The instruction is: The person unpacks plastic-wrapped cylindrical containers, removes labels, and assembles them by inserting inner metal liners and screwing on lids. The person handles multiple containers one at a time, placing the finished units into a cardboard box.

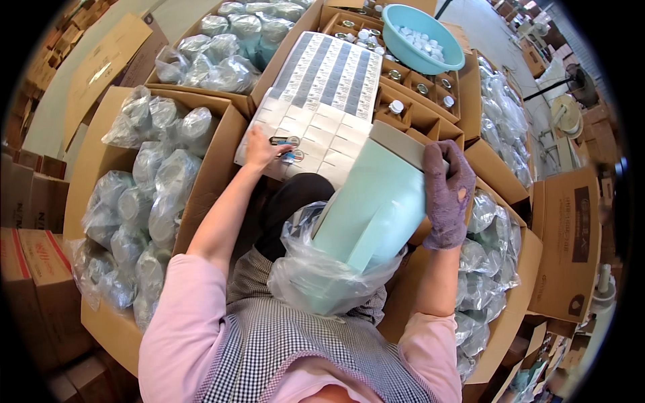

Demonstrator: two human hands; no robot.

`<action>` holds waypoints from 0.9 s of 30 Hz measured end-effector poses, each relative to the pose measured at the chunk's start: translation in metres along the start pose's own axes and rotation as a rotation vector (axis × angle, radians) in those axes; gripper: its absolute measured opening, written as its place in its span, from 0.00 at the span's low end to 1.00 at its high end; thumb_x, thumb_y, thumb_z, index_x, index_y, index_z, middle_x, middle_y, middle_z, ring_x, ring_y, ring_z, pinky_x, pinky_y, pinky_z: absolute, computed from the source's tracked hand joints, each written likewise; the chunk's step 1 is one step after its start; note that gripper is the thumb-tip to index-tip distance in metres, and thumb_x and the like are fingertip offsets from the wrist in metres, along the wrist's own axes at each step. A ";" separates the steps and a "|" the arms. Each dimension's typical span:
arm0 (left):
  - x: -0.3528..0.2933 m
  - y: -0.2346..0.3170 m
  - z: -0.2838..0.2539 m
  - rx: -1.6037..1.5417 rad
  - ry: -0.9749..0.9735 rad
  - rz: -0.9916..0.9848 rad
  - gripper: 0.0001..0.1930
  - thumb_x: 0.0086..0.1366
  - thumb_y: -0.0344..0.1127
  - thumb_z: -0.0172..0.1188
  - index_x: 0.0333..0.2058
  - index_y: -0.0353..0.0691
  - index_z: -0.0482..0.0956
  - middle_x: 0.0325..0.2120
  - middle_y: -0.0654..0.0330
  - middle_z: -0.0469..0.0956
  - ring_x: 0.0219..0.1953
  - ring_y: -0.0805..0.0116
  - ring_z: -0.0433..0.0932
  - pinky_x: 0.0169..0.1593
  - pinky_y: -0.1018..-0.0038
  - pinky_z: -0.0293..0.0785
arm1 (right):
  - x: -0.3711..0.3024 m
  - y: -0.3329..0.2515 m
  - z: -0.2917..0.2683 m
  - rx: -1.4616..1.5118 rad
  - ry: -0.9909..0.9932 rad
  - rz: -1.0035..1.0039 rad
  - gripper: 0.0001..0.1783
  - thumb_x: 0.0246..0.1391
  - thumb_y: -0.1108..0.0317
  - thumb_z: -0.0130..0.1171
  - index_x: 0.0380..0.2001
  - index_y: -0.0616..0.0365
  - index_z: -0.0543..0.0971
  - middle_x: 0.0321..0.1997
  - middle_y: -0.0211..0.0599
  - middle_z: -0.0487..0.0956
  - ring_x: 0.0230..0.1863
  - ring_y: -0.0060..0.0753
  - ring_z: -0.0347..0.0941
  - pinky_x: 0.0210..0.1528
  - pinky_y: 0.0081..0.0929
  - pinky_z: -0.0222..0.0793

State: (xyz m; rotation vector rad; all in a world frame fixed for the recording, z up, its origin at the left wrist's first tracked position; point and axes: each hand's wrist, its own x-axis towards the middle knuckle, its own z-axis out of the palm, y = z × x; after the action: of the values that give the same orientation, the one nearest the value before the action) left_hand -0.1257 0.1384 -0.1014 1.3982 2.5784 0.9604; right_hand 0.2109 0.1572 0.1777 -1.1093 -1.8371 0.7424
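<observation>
A pale blue-green jug [368, 211] with a grey lid [402, 142] leans across my lap, its lower part inside a clear plastic bag [292, 279]. My right hand [449, 191], in a purple work glove with a worn hole, grips it at the lidded end; the glove hides part of the hold. Over a label sheet [316, 134] my bare left hand [261, 150] has thumb and finger closed at small black-and-blue labels [290, 156]. The sheet's far half bears printed rows, while the near half shows pale backing.
Open cartons of bagged jugs [151, 195] stand at left, far left and right. A light blue basin [422, 41] of white caps rests on a divided carton [430, 94] holding capped pieces. Stacked boxes [44, 282] line the left; a fan [581, 80] stands far right.
</observation>
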 end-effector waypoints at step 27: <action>0.114 0.019 0.043 -0.348 -0.183 0.328 0.07 0.52 0.27 0.67 0.32 0.41 0.84 0.30 0.56 0.78 0.37 0.54 0.77 0.42 0.63 0.75 | 0.075 0.073 0.003 0.801 -0.128 0.019 0.14 0.62 0.64 0.54 0.38 0.67 0.79 0.38 0.45 0.80 0.41 0.34 0.76 0.48 0.28 0.74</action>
State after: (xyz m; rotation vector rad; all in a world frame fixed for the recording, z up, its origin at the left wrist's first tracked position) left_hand -0.1649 0.2557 -0.0987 1.7344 1.9712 1.1865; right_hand 0.2183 0.2559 0.1440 -0.5552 -1.3973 1.4185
